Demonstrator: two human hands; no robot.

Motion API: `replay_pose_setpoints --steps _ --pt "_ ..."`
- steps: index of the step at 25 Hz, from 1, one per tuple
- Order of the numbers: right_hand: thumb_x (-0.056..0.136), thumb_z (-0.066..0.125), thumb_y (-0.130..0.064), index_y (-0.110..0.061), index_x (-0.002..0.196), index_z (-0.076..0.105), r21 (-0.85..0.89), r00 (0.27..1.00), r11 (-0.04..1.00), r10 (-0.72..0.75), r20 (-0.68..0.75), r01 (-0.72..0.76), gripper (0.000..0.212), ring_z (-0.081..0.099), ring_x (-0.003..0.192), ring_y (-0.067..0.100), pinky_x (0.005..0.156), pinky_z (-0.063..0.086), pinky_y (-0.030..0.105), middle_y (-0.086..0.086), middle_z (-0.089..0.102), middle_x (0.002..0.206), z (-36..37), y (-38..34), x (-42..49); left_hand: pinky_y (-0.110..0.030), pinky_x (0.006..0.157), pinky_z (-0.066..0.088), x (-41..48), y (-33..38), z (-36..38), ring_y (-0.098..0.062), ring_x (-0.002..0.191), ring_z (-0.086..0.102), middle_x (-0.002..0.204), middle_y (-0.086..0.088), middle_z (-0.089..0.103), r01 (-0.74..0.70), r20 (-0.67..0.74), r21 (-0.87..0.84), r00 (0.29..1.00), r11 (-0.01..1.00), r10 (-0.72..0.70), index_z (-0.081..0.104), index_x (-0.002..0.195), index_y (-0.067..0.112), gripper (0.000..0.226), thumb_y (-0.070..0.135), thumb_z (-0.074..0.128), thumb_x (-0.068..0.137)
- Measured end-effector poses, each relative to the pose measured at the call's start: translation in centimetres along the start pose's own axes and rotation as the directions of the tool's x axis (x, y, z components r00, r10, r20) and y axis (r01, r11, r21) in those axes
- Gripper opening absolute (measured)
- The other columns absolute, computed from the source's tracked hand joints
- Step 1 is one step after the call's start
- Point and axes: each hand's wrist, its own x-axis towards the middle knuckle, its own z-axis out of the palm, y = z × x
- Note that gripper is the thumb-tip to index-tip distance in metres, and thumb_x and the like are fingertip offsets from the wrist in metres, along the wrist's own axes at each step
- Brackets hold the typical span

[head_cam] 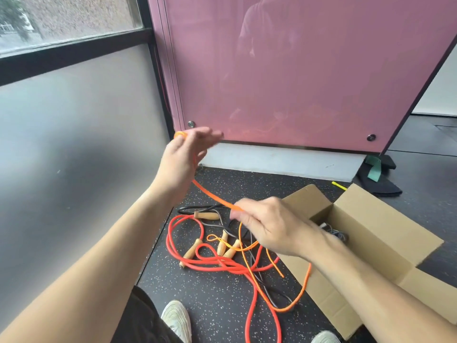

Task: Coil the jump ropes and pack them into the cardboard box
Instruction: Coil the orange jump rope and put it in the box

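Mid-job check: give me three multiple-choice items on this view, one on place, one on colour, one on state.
1. The open cardboard box lies: A on the left; B on the right; C on a table.
2. The thin rope between left hand and right hand is: A orange; B black; C blue.
3. The thick red rope is: A coiled; B boxed; C loose on the floor.
Answers: B, it sits at right; A, an orange strand spans both hands; C, it sprawls among wooden handles.
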Motion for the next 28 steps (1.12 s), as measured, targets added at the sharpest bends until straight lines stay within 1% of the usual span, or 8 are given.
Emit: replay_pose_setpoints --steps 4,9,13,19,21,23,26,28 --pt "0.103 0.052 -0.041 -0.016 0.099 0.072 -0.284 0.889 0.959 -0.145 -0.434 0.018 0.032 0.063 0.066 0.02 0.054 0.049 0.032 -0.004 0.07 0.082 -3.1 2.0 -0.1 -0.026 0.063 0.047 -3.4 -1.0 2.0 -0.02 0.057 0.062 0.061 -0.002 0.068 -0.019 0.385 0.67 0.864 0.742 -0.325 0.065 0.096 0.009 0.039 0.028 0.034 0.11" --pt "0.102 0.051 -0.047 -0.015 0.095 0.071 -0.155 0.804 0.982 -0.002 -0.595 -0.112 0.038 0.038 0.059 0.003 0.054 0.033 0.024 -0.014 0.049 0.068 -4.1 3.3 -0.5 -0.023 0.042 0.018 -5.0 0.2 5.8 -0.011 0.045 0.017 0.05 0.006 0.025 0.333 0.525 0.258 0.74 0.907 -0.421 0.046 0.066 0.017 0.053 0.041 0.024 0.108" --pt "0.102 0.038 -0.058 -0.043 0.085 0.057 0.231 0.868 0.952 0.281 -0.409 -0.199 0.03 0.048 0.051 0.007 0.052 0.044 0.032 -0.002 0.051 0.056 -1.6 2.1 -0.5 -0.022 0.045 0.019 -5.9 0.9 6.4 -0.009 0.044 0.019 0.054 0.009 0.022 0.659 0.745 -0.143 0.563 0.739 -0.358 0.043 0.073 0.022 0.037 0.038 0.031 0.105" --pt "0.107 0.036 -0.042 -0.024 0.095 0.064 0.282 0.938 0.899 0.347 0.005 -0.335 0.036 0.057 0.058 0.016 0.064 0.049 0.041 -0.004 0.061 0.06 1.3 -1.1 0.3 -0.027 0.077 0.055 -3.8 1.6 7.0 -0.014 0.069 0.07 0.069 0.003 0.067 0.206 0.254 -0.555 0.965 0.806 -0.072 0.046 0.083 0.017 0.034 0.028 0.027 0.109" --pt "0.107 0.037 -0.042 -0.019 0.083 0.057 0.206 0.971 0.951 0.237 -0.013 -0.23 0.039 0.046 0.047 0.016 0.054 0.042 0.038 -0.006 0.049 0.048 1.2 -1.0 0.1 -0.036 0.092 0.053 -1.3 1.3 4.2 -0.021 0.084 0.074 0.078 -0.002 0.076 -0.039 0.049 -0.361 0.997 0.932 0.061 0.05 0.083 0.016 0.036 0.027 0.028 0.11" --pt "0.103 0.041 -0.048 -0.019 0.073 0.049 0.009 0.978 0.989 0.148 -0.147 -0.148 0.043 0.043 0.047 0.022 0.05 0.041 0.038 -0.006 0.042 0.048 0.3 -0.4 0.2 -0.042 0.102 0.044 -0.2 1.0 1.2 -0.018 0.096 0.068 0.085 -0.003 0.079 -0.178 0.061 0.299 0.984 0.938 0.167 0.061 0.08 0.023 0.04 0.03 0.033 0.109" --pt "0.101 0.049 -0.044 -0.023 0.06 0.033 -0.161 0.924 0.981 0.041 -0.38 -0.11 0.049 0.033 0.045 0.018 0.044 0.032 0.033 -0.01 0.025 0.047 -2.1 0.3 0.3 -0.035 0.085 0.048 -2.0 -0.1 0.9 -0.004 0.066 0.059 0.066 -0.002 0.073 -0.176 0.335 0.815 0.92 0.552 -0.202 0.065 0.072 0.006 0.052 0.027 0.034 0.109" --pt "0.102 0.054 -0.036 -0.025 0.058 0.027 -0.168 0.856 0.978 0.02 -0.516 -0.124 0.053 0.024 0.044 0.016 0.043 0.025 0.031 -0.011 0.016 0.047 -3.5 0.9 0.2 -0.03 0.055 0.045 -4.2 -0.7 3.1 -0.014 0.046 0.047 0.051 -0.002 0.055 -0.033 0.425 0.753 0.787 0.657 -0.447 0.058 0.072 0.004 0.052 0.034 0.035 0.108"
